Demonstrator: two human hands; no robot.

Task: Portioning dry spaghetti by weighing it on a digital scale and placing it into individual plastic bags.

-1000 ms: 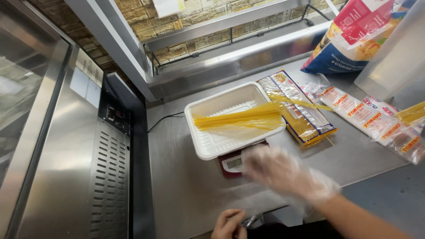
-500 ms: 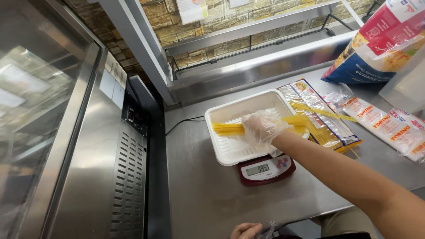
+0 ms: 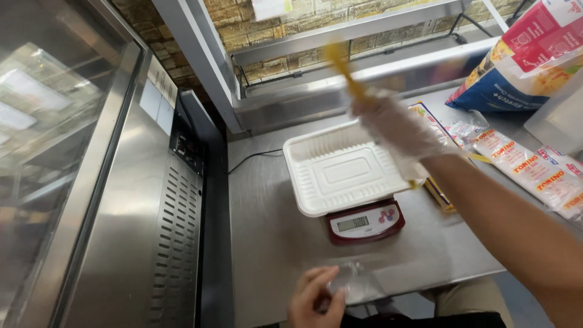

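Right hand [image 3: 398, 127], gloved, is gripping one blurred spaghetti bundle [image 3: 345, 68] above the tray [image 3: 340, 170], grip closed around it; long axis pointing toward 11 o'clock. Left hand [image 3: 316, 297] is pinching one clear bag [image 3: 358, 282] on the table [image 3: 273, 243]. One tray is sitting on one scale [image 3: 364, 223].

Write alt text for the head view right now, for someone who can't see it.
A gloved right hand lifts a blurred bundle of dry spaghetti above an empty white tray sitting on a small red scale. The bare left hand rests on a clear plastic bag at the steel counter's near edge; pasta packets lie to the right.
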